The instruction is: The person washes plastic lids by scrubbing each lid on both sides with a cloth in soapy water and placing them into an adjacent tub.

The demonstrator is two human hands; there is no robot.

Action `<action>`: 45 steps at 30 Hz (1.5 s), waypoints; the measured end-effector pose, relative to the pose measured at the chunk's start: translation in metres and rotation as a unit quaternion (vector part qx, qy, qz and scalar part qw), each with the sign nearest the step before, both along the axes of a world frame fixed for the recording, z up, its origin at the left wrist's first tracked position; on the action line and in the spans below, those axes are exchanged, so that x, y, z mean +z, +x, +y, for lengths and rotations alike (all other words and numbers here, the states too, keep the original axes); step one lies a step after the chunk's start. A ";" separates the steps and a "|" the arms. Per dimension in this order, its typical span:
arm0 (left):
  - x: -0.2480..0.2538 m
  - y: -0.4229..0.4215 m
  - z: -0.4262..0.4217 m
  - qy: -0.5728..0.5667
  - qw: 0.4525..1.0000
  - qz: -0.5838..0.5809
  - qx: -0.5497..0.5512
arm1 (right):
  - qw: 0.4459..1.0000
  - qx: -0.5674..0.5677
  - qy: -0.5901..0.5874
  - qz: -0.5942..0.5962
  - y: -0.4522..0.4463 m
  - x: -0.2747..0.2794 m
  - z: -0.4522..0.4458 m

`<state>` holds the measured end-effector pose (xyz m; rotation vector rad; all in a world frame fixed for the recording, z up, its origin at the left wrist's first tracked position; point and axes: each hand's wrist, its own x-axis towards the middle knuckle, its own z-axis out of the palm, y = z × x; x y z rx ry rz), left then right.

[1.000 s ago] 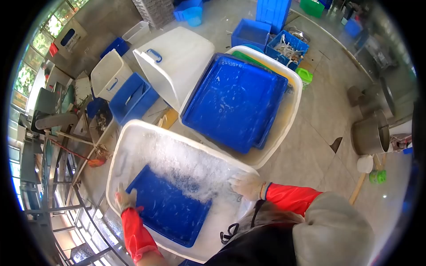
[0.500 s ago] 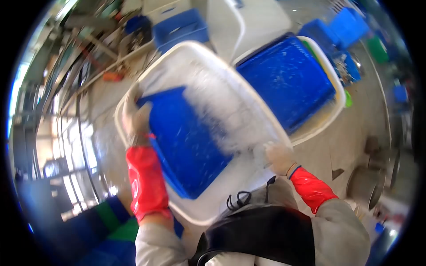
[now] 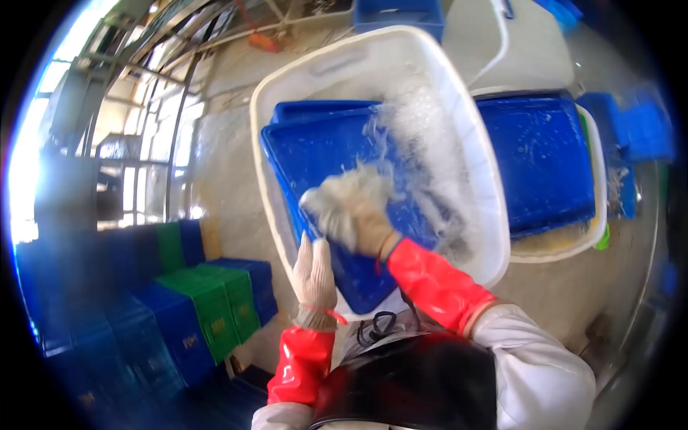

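Note:
A large white tub [image 3: 494, 208] holds soapy water and a blue plastic crate [image 3: 308, 147] that lies tilted in it. Part of another blue crate [image 3: 315, 109] shows behind its far edge. My right hand [image 3: 369, 229], in a pale work glove, is closed on a wet greyish cloth [image 3: 355, 192] pressed against the crate. Gloved as well, my left hand [image 3: 315, 276] has its fingers stretched out at the crate's near left edge. Whether those fingers grip the edge, I cannot tell. Red waterproof sleeves cover both forearms.
To the right stands a second white tub [image 3: 602, 193] with a wet blue crate [image 3: 537, 165] in it. Stacked green crates [image 3: 215, 294] and blue crates [image 3: 172, 337] are at lower left. A blue bin [image 3: 398, 14] sits beyond the tub, and metal framing [image 3: 172, 136] lines the left.
My right hand has moved from the tub's right side onto the crate with the cloth. My left hand has come from the far left side to the near edge. The view has shifted left.

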<state>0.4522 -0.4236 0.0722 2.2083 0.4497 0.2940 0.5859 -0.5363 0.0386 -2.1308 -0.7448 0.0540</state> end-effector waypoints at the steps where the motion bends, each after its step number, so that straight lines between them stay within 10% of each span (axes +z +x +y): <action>1: 0.028 -0.004 -0.007 -0.248 0.965 0.014 0.086 | 0.992 -0.053 -0.071 -0.085 0.018 -0.008 0.008; 4: 0.031 -0.036 0.026 -0.339 0.930 0.019 0.140 | 0.993 -0.068 0.086 0.032 0.026 -0.118 -0.034; 6: 0.020 -0.030 0.033 -0.342 0.927 0.004 0.154 | 0.996 0.030 -0.066 0.050 0.011 -0.212 -0.068; 8: 0.007 -0.012 0.037 -0.343 0.927 0.007 0.149 | 0.969 -0.005 -0.173 0.179 -0.049 -0.140 -0.094; 11: 0.000 0.016 0.030 -0.323 0.939 -0.013 0.120 | 0.874 0.262 -0.408 -0.029 -0.105 -0.088 -0.060; 14: 0.005 0.007 0.026 -0.302 0.946 0.025 0.112 | 0.989 0.148 -0.017 -0.007 -0.077 -0.007 0.008; 15: 0.014 -0.003 0.024 -0.291 0.949 0.020 0.119 | 0.984 0.146 -0.052 0.082 -0.056 0.000 0.023; 16: 0.025 -0.012 0.024 -0.329 0.937 -0.009 0.120 | 0.984 0.148 -0.017 -0.094 -0.036 -0.012 0.049; 23: 0.101 -0.103 0.037 -0.379 0.902 -0.030 0.207 | 0.984 0.087 0.090 -0.126 0.048 -0.087 0.121; 25: 0.122 -0.129 0.037 -0.356 0.904 -0.028 0.234 | 0.974 0.002 0.027 0.224 0.051 -0.057 0.088; 28: 0.129 -0.148 0.024 -0.323 0.906 -0.050 0.269 | 0.999 -0.001 -0.042 0.026 0.002 -0.124 -0.015; 33: 0.164 -0.126 0.008 -0.330 0.922 -0.120 0.164 | 0.868 0.140 -0.354 0.319 -0.079 -0.154 -0.167; 37: 0.231 -0.076 -0.009 -0.126 0.988 -0.086 0.032 | 0.939 0.112 0.047 0.320 -0.067 -0.108 -0.211; 39: 0.255 -0.058 0.001 0.035 0.995 -0.075 -0.047 | 0.855 0.023 0.195 0.480 -0.063 -0.096 -0.237; 43: 0.265 -0.022 0.060 0.500 0.854 -0.120 -0.076 | 0.872 0.018 0.205 0.445 -0.075 -0.075 -0.273; 45: 0.237 0.005 0.098 0.427 0.876 -0.218 -0.052 | 0.944 0.064 0.100 0.309 -0.089 -0.064 -0.289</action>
